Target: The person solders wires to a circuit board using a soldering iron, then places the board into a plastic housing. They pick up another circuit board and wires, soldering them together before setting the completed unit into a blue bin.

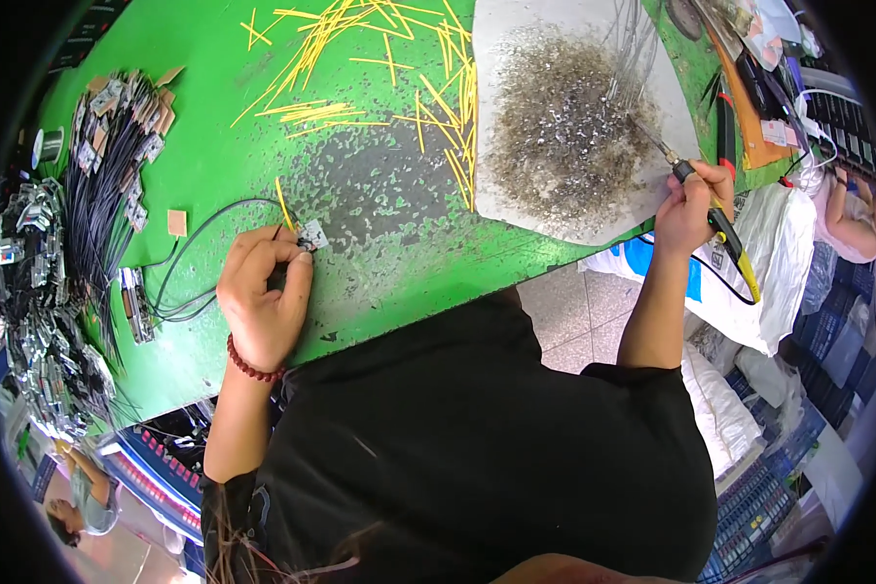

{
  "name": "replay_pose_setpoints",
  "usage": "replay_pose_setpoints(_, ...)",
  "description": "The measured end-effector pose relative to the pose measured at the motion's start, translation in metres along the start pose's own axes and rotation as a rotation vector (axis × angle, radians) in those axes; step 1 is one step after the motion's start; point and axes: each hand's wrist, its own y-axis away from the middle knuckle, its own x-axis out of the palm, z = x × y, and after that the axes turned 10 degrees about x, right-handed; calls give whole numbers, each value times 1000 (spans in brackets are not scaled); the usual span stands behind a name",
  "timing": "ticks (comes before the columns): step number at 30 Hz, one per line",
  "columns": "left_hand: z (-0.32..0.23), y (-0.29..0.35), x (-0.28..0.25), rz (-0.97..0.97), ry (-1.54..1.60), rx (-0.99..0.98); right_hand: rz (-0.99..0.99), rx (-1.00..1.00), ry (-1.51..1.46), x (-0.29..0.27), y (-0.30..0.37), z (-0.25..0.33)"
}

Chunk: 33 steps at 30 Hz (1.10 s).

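My left hand (263,287) is closed in a pinch at the table's near edge, a beaded bracelet on its wrist. At its fingertips is a small silvery circuit board (311,236), with a thin yellow tube (283,200) standing up beside it. A black cable (190,229) loops from there to a metal-cased part (136,305) and a small tan square pad (177,223). My right hand (691,209) grips a soldering iron (718,222) with a black and yellow handle. Its tip points at the scorched middle of a whitish sheet (516,209), near thin grey wires (635,54).
Loose yellow tubes (311,112) lie scattered across the green table (380,311). Bundled black cables with boards (117,146) and piled metal parts (39,292) fill its left side. Red-handled pliers (725,131) lie right. White sacks (774,263) stand beyond the edge. Other people are nearby.
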Motion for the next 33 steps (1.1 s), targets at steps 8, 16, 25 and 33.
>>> replay_pose_setpoints(8, 7, -8, 5, -44, 75, 105, 124, -56, -26, 13, 18, 35)
replay_pose_setpoints(16, 13, 3, 7, -118, 77, 90, 760, 179, -163, 125, 122, 38)
replay_pose_setpoints(25, 17, 5, 11, -125, 3, 142, 815, 90, -68, 141, 142, 27)
replay_pose_setpoints(33, 18, 3, 11, -147, 14, 147, 852, 74, 20, 144, 140, 33)
